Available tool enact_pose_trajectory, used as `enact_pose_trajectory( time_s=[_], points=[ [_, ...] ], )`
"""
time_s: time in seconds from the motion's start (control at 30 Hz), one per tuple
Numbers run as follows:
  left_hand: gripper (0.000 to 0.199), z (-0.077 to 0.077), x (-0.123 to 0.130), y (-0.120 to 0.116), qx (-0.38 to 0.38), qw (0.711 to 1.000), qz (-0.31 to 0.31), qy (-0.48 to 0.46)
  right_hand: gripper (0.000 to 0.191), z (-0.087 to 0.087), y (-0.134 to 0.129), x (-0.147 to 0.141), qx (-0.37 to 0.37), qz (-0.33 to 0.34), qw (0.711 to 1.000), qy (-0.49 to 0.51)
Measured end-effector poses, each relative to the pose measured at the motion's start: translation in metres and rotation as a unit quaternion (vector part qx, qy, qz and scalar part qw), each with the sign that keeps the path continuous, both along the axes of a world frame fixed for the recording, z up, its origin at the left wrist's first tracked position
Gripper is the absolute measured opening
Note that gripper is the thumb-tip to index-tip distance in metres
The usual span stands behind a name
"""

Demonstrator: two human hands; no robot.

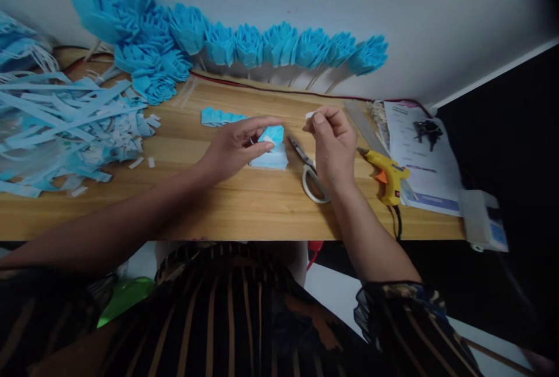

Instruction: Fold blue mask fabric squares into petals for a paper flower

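Note:
Between the thumb and fingers of my left hand (236,147) is a small folded blue petal (274,134), held above a stack of pale blue fabric squares (269,160). My right hand (335,141) is pinched on a small white scrap (310,115), mostly hidden by the fingers. Scissors (311,184) with white handles lie on the table between the hands, partly behind my right wrist. Beyond my left hand sits a row of folded blue petals (220,117). A yellow glue gun (388,174) lies to the right of my right hand.
Blue fabric roses (279,45) on sticks lean along the wall, with a bigger cluster (117,7) at left. Cut strips and scraps (65,127) heap on the left of the wooden table (183,214). Printed paper (430,167) with keys (428,131) lies at right.

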State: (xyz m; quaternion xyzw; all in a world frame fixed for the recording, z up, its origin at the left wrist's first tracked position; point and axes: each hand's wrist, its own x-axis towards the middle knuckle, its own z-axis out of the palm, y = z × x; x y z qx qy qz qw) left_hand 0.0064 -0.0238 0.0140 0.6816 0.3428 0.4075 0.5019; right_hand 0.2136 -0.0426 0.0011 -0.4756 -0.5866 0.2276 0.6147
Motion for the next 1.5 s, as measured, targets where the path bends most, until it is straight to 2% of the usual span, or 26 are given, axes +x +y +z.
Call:
enact_pose_trajectory(
  time_s=[0.13, 0.4, 0.5, 0.67, 0.83, 0.93, 1.07, 1.23, 1.5],
  points=[
    [0.059, 0.003, -0.001, -0.001, -0.034, 0.999, -0.012, -0.023, 0.043, -0.003, 0.003, 0.001, -0.055, 0.047, 0.997, 0.034],
    [0.065, 0.003, 0.0, -0.001, -0.041, 0.999, -0.035, -0.005, 0.06, -0.004, -0.001, -0.006, -0.092, 0.129, 0.987, -0.034],
    [0.057, 0.002, -0.001, 0.001, -0.046, 0.998, -0.042, 0.006, 0.058, -0.004, -0.001, -0.005, -0.097, 0.133, 0.986, -0.034],
    [0.019, 0.002, -0.002, 0.003, -0.036, 0.997, -0.036, 0.057, 0.055, -0.004, -0.002, -0.005, -0.096, 0.121, 0.987, -0.041],
    [0.022, 0.001, -0.002, 0.004, -0.01, 0.997, -0.012, 0.074, 0.056, -0.006, -0.002, -0.007, -0.084, 0.12, 0.988, -0.042],
    [0.023, 0.003, -0.003, 0.004, -0.025, 0.997, -0.001, 0.076, 0.05, -0.004, -0.002, -0.005, -0.07, 0.101, 0.992, -0.03],
    [0.023, 0.005, -0.004, 0.004, -0.043, 0.997, 0.003, 0.072, 0.032, 0.005, -0.004, -0.002, -0.042, 0.064, 0.997, -0.015],
    [0.023, 0.005, -0.004, 0.005, -0.035, 0.997, 0.005, 0.066, 0.027, 0.014, -0.01, -0.006, -0.04, 0.093, 0.992, -0.073],
    [0.022, 0.005, -0.003, 0.006, -0.004, 0.994, 0.01, 0.107, 0.01, 0.014, -0.012, -0.01, -0.019, 0.094, 0.987, -0.132]
  ],
)
